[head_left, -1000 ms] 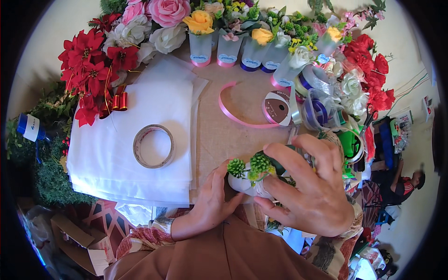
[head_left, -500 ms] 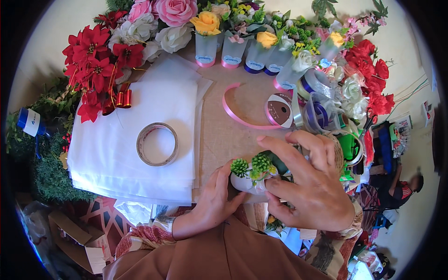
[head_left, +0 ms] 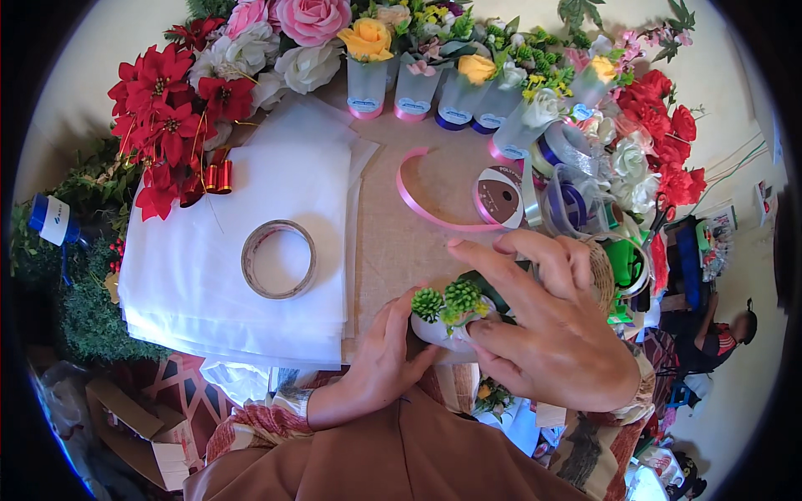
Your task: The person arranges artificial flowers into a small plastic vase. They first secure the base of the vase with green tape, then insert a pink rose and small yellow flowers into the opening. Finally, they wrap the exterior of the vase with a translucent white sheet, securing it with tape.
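A person leans over a craft worktop [head_left: 401, 242] covered in burlap, both hands meeting near its front edge. The left hand [head_left: 380, 355] cups a small white pot [head_left: 439, 332] from the side, its grip closed lightly around the pot's wall. The right hand [head_left: 551, 326] arches over the pot from the other side, fingers [head_left: 493, 263] spread, thumb and fingertips pressed to the green succulent sprigs [head_left: 447, 301] standing in the pot; whether that grip pinches a sprig or only touches it cannot be told. Left of the hands lies a stack of white fabric sheets [head_left: 209, 275] with a roll of clear tape [head_left: 278, 259] lying flat on top. Beyond the hands, a spool of pink ribbon [head_left: 499, 196] lies on the burlap with a loose tail [head_left: 418, 200] curling out to the left. Artificial flowers ring the far side: red poinsettias [head_left: 167, 125] on the left, pink roses [head_left: 313, 17] and yellow roses [head_left: 368, 37] at the top, red blooms [head_left: 668, 134] on the right. Small clear vases [head_left: 368, 88] stand in a row beneath them.
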`<state>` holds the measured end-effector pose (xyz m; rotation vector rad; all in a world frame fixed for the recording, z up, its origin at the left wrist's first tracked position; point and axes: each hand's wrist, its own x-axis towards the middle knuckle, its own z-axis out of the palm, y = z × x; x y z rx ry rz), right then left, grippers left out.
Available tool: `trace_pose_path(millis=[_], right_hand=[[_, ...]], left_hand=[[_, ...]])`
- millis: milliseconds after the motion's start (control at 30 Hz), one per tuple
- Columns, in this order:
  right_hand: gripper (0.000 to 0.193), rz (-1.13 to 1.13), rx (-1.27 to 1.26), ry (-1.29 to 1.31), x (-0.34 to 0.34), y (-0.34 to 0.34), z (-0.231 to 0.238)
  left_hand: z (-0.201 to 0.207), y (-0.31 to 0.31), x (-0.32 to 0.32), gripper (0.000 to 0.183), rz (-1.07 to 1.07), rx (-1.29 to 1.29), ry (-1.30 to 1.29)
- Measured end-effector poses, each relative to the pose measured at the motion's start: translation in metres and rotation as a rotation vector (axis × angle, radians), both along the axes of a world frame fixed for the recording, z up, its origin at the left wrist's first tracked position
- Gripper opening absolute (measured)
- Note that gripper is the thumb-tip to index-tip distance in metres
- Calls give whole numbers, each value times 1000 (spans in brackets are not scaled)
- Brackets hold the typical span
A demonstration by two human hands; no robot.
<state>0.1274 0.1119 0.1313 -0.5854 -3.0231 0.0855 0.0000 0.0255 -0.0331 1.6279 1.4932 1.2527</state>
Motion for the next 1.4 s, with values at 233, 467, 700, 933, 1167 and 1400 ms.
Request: trace_pose_path(millis=[233,467,700,933,1167,1400], right_hand=[[14,-3,-20,-22,0,2,1],[15,-118,-104,176,22,13,12],[16,-256,-511,569,72,43,-27],[14,-300,-798,651,78,39,-40],[20,-331,-895,753,79,34,-54],[20,-246,-879,687,89,41,-63]], left_hand=[[4,1,0,76,-6,11,29],[-9,1,1,79,-45,85,-434],[-7,1,2,69,-77,254,-943],[-9,-8,8,51,4,221,-1030],[-2,-7,4,40,-37,279,-987],[6,-8,6,38,-57,233,-1010]])
